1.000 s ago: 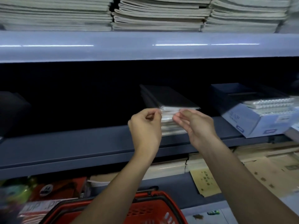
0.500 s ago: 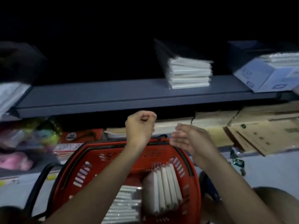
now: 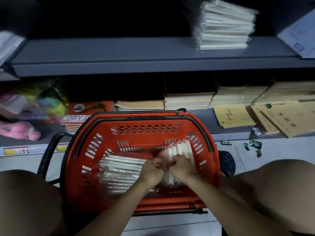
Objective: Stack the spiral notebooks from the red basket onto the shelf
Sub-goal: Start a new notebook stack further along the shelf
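Observation:
The red basket stands on the floor between my knees. Inside it, plastic-wrapped spiral notebooks lie flat on the left, and several more notebooks stand on edge on the right. My left hand and my right hand are both down in the basket, fingers curled around the near end of the upright notebooks. On the grey shelf above sits a stack of wrapped notebooks at the upper right.
Brown envelopes and paper pads fill the lower shelf behind the basket. A red copy-paper pack and colourful bags lie to the left. A blue-white box is at the shelf's right end.
My hands left the shelf stack and dropped into the basket, where they now grip the upright notebooks. The view tilted down from the shelf to the basket.

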Tool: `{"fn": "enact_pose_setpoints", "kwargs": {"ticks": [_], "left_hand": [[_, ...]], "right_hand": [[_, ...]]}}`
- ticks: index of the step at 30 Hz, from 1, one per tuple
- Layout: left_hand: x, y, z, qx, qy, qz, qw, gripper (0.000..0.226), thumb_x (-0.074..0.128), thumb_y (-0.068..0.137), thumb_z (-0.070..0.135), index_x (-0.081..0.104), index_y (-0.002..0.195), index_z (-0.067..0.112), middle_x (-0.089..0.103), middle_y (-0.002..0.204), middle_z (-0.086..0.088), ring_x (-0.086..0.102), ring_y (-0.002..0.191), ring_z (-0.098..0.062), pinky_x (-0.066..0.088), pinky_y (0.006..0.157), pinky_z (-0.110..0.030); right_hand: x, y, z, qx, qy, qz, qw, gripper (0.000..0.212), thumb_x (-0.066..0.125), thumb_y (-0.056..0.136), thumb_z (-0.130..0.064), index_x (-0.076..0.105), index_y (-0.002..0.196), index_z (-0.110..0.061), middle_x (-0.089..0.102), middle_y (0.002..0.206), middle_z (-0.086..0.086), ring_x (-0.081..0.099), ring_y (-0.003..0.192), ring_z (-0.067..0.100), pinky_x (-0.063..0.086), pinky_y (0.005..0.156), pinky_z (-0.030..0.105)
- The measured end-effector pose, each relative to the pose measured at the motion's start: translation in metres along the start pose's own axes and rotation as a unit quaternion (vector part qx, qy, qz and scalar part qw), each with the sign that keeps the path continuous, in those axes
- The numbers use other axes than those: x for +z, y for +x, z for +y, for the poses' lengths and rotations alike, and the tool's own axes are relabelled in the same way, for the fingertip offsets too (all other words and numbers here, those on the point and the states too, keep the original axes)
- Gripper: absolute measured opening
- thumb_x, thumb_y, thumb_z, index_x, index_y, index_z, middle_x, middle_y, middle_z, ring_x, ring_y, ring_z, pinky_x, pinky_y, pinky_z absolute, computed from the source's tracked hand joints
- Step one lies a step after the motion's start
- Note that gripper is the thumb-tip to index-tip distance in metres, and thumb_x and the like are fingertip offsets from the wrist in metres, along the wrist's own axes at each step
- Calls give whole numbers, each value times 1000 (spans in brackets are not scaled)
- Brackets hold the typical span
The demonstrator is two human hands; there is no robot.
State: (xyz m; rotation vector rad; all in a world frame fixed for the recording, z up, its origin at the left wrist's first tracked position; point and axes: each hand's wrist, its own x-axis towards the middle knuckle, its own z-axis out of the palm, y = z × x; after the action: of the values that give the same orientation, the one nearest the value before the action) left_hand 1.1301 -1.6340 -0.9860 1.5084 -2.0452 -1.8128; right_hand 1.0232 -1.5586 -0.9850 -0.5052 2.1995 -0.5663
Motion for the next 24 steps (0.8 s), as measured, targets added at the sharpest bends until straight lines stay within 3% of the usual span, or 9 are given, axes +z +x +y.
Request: {"fn": "enact_pose_setpoints", "kwargs": {"ticks": [3, 5, 7, 12, 17, 19, 21, 22, 24], "left_hand": [[-2, 1, 2, -18, -11, 14, 1000, 29, 52, 89, 2, 69, 83, 25, 68, 91, 2, 64, 94, -15, 51, 90, -29], [-4, 5, 2, -31, -4, 18, 999, 31, 50, 91, 0, 73, 104, 17, 70, 101, 2, 65, 101, -16, 49, 93, -24], [-5, 7, 1, -40, 4, 13, 999, 34, 50, 90, 0, 73, 111, 15, 73, 110, -3, 67, 109, -18, 49, 97, -24], [-11, 12, 12, -35, 4, -19, 999, 32, 51, 91, 3, 69, 90, 30, 70, 96, 2, 70, 104, -23, 49, 80, -21], [-16, 15, 18, 28, 62, -4, 998, 32, 48, 94, 1, 73, 104, 18, 65, 94, 10, 67, 90, -12, 49, 78, -18], [-16, 17, 15, 29, 59, 13, 998, 32, 48, 94, 2, 70, 91, 26, 71, 99, 5, 72, 87, -19, 57, 80, -29], [-16, 19, 12, 36, 61, 30, 997, 32, 49, 92, 1, 67, 84, 27, 73, 88, 2, 74, 73, -22, 61, 74, -36], [-17, 21, 11, 48, 71, 39, 996, 32, 51, 90, 0, 68, 82, 26, 72, 80, 3, 71, 65, -19, 60, 71, -34], [-21, 22, 11, 52, 68, 46, 995, 33, 53, 88, -1, 67, 78, 27, 69, 73, 4, 64, 56, -14, 59, 67, -31]], "right_hand": [[16, 7, -5, -7, -25, 29, 999, 39, 63, 85, -21, 60, 122, -6, 70, 111, 12, 67, 104, 28, 53, 81, 28], [26, 12, -8, -14, -40, 31, 999, 46, 65, 84, -25, 56, 126, -6, 65, 117, 14, 65, 108, 30, 52, 87, 32], [30, 15, -12, 1, -59, 44, 997, 47, 66, 87, -27, 53, 126, -5, 56, 125, 15, 61, 112, 32, 48, 87, 32], [31, 27, -15, 17, -57, 77, 995, 38, 62, 89, -19, 52, 123, -6, 61, 121, 13, 63, 110, 32, 47, 75, 30], [32, 33, -15, 37, 7, 73, 997, 33, 59, 91, -21, 56, 122, -9, 68, 113, 9, 66, 99, 26, 46, 69, 27], [28, 34, -16, 31, -3, 41, 999, 31, 62, 86, -24, 62, 114, -11, 70, 92, 3, 68, 85, 21, 44, 61, 23], [27, 34, -15, 28, -43, -3, 999, 12, 57, 87, -23, 67, 91, -16, 64, 75, -3, 63, 72, 16, 42, 55, 23], [28, 33, -16, 19, -76, -14, 997, 13, 55, 87, -24, 66, 81, -19, 64, 75, -3, 62, 72, 16, 42, 55, 23], [34, 33, -16, 3, -128, -10, 992, 17, 54, 85, -32, 67, 84, -20, 70, 85, 0, 67, 80, 20, 48, 61, 26]]}}
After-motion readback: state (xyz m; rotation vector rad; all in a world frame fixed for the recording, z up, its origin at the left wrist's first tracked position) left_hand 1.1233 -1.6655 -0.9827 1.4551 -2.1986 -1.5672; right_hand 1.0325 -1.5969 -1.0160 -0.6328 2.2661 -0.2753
